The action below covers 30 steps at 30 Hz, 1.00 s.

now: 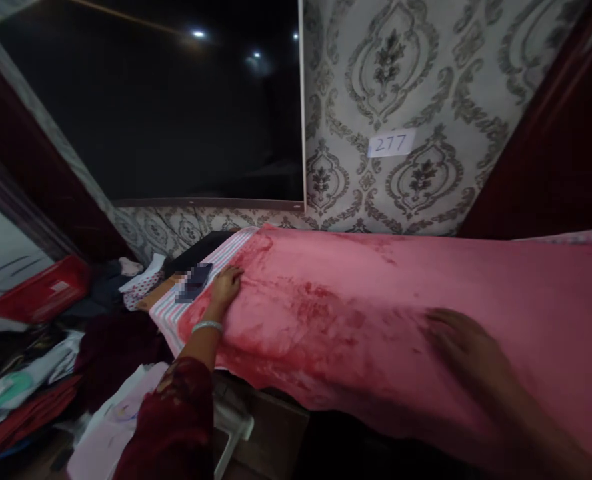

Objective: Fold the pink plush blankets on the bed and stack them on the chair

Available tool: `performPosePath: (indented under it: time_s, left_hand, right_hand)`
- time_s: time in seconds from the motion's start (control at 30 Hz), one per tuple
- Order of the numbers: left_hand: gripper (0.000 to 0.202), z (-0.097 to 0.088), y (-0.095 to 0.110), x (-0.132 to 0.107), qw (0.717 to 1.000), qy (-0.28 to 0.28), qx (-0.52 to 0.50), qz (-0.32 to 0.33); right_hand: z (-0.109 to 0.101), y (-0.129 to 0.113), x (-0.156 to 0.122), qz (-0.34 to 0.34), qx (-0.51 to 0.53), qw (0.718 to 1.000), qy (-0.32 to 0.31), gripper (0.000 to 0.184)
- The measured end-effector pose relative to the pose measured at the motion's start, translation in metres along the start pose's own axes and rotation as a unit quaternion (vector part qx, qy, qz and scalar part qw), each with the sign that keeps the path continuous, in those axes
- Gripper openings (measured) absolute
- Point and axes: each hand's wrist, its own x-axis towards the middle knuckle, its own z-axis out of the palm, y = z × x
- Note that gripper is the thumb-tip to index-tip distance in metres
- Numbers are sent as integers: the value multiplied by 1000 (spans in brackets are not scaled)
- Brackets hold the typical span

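1. The two hands are well apart on a wide pink cloth (326, 293) that covers a bed or similar low surface and hangs over its near edge. The cloth has darker red blotches across it.
2. The left hand (225, 287) lies palm down near the cloth's far left corner, fingers open and not gripping. A pale metal bangle (207, 327) circles the wrist, and a dark red patterned sleeve (169, 427) covers the forearm nearer the elbow.
3. The right hand (463, 347) is over the cloth's right side. It is too blurred to tell whether its fingers are open or closed, or whether it presses down.
4. For smoothing cloth like this, flat palms with spread fingers work well, as they press evenly and don't pinch up folds.
5. Under the left corner shows a striped sheet (186, 313) in white, pink and pale green. A dark phone (196, 280) lies on it, just beyond the left fingertips, with a blurred-out patch over part of it. No brand can be read.
6. The only readable writing is "277", handwritten on a small white card (391, 143) fixed to grey patterned wallpaper (376, 67).
7. A heap of folded clothes (21, 393) and a red box (36, 290) sit to the left, below a large dark glass panel (146, 100).
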Motion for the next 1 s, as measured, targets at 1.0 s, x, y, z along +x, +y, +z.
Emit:
performPosePath:
  time_s: [1.0]
  left_hand:
    - [28, 11, -13, 19, 997, 39, -56, 28]
  right_hand:
    - [78, -96, 95, -53, 12, 997, -48, 12]
